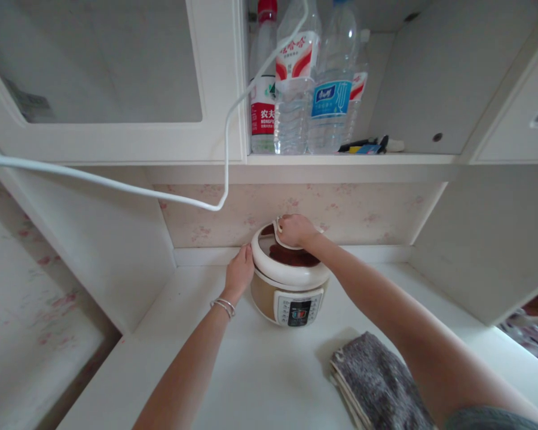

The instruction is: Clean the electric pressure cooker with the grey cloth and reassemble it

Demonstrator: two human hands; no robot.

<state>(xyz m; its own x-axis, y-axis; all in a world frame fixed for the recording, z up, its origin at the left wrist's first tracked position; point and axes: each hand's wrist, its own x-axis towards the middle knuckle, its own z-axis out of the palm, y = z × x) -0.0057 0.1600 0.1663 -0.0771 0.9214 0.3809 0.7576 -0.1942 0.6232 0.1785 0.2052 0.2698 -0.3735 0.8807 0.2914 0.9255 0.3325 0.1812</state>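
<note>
A cream and gold electric pressure cooker (263,294) stands upright on the white counter (251,382), its control panel (298,309) facing me. On top sits its cream lid (291,275) with a dark brown centre. My right hand (298,230) is closed around the lid's handle (278,236); part of the handle is covered by the fingers. At the cooker's left side, my left hand (240,273) grips the rim area, its fingertips partly hidden behind the edge. A folded grey towel (376,379) lies under my right forearm.
Overhead, an open cabinet shelf (341,159) holds several plastic bottles (296,89) and small items (372,145). A white cable (161,194) hangs across the upper left. White side panels (488,239) flank the counter, with a flowered wall (363,215) behind.
</note>
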